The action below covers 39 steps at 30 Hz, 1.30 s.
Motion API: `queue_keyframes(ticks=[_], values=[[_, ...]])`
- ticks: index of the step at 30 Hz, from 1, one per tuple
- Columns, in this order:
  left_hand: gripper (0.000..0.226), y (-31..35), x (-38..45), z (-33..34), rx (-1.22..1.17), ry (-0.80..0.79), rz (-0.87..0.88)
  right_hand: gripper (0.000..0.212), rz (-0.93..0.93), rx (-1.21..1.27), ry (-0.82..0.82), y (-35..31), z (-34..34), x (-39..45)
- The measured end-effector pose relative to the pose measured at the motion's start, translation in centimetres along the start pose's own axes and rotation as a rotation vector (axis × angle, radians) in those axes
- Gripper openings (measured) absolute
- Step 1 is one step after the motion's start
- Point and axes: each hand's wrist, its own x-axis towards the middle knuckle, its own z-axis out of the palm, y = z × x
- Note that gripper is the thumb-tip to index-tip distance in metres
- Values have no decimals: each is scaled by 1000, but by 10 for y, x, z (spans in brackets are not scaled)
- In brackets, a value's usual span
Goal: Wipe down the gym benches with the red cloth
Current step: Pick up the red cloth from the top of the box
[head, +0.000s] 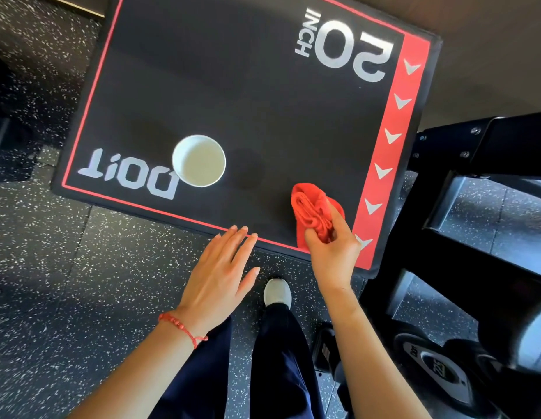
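A bunched red cloth [311, 207] rests on the near right part of a black padded box [248, 95] with red trim and silver "20 INCH" lettering. My right hand [332, 246] is shut on the cloth's near end, over the box's front right corner. My left hand [221, 273] hovers flat with its fingers apart and holds nothing; the fingertips reach the box's front edge.
A white paper cup [199, 160] with pale liquid stands on the box, left of the cloth. A black dumbbell rack [475, 189] with dumbbells [438, 370] stands close on the right. Speckled rubber floor [66, 282] lies around; my shoe [277, 293] is below the box edge.
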Motion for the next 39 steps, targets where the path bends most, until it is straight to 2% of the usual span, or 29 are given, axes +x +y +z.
queue_keyframes(ticks=[7, 14, 18, 22, 29, 33, 39], values=[[60, -4, -1, -4, -11, 3, -12, 27, 125, 330, 9, 0, -5, -10], [63, -1, 1, -6, -16, -28, -25, 27, 114, 391, 17, 0, -9, -6], [56, 3, 2, -6, -34, -14, -23, 38, 110, 299, -18, 0, -3, -10], [52, 3, 1, -5, -44, 4, -25, 51, -63, 69, -49, -6, 10, -17], [53, -6, -6, -3, -61, -23, -57, 54, -347, -212, -81, 11, 41, -25], [54, -12, -10, -3, -56, -26, -79, 55, -462, -311, -52, 22, 52, -29], [53, -20, -14, -4, -70, -12, -96, 67, -550, -428, -93, 30, 59, -25]])
